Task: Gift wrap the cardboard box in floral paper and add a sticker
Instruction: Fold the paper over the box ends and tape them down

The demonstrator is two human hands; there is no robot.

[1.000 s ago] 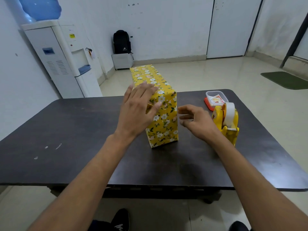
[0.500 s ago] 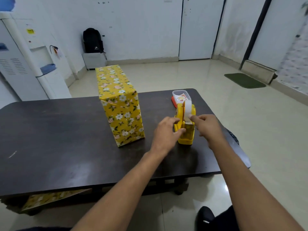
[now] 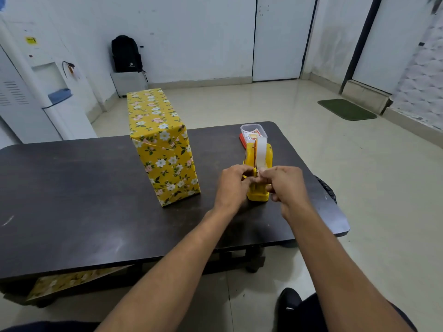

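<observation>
The box (image 3: 165, 149), wrapped in yellow floral paper, stands on the dark table (image 3: 72, 200) with a folded end flap facing me. To its right is a yellow tape dispenser (image 3: 260, 154) with a white roll. My left hand (image 3: 233, 185) grips the dispenser's left side near the cutter. My right hand (image 3: 285, 183) pinches the tape end at the cutter. Behind the dispenser sits a small clear container (image 3: 254, 131) with stickers on an orange lid.
A spare piece of floral paper (image 3: 72, 281) lies on the shelf under the table. A water dispenser (image 3: 36, 92) stands at the left wall, a black backpack (image 3: 125, 55) at the back, a green mat (image 3: 347, 109) on the floor at right.
Both hands left the wrapped box and moved right to the tape dispenser. My view turned right. The fingers have closed in on the tape end at the cutter.
</observation>
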